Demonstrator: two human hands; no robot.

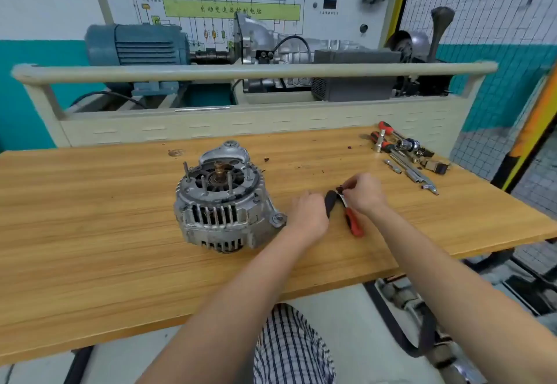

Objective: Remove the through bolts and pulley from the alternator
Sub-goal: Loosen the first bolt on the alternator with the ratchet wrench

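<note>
Tool prep, by the look of it: the right hand pinches the head of the red-and-black-handled ratchet, seemingly fitting something small; the left hand rests curled beside it, and whether it grips anything I cannot tell. 1 ribbed silver alternator sits on the wooden bench, just left of the hands, 4 studs standing up. Next: carry the tool to the alternator.

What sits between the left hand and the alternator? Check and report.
Nothing visible. The left hand rests on the table just right of the alternator, with only bare wood between them. The pliers lie on its far side, by the right hand.
</note>
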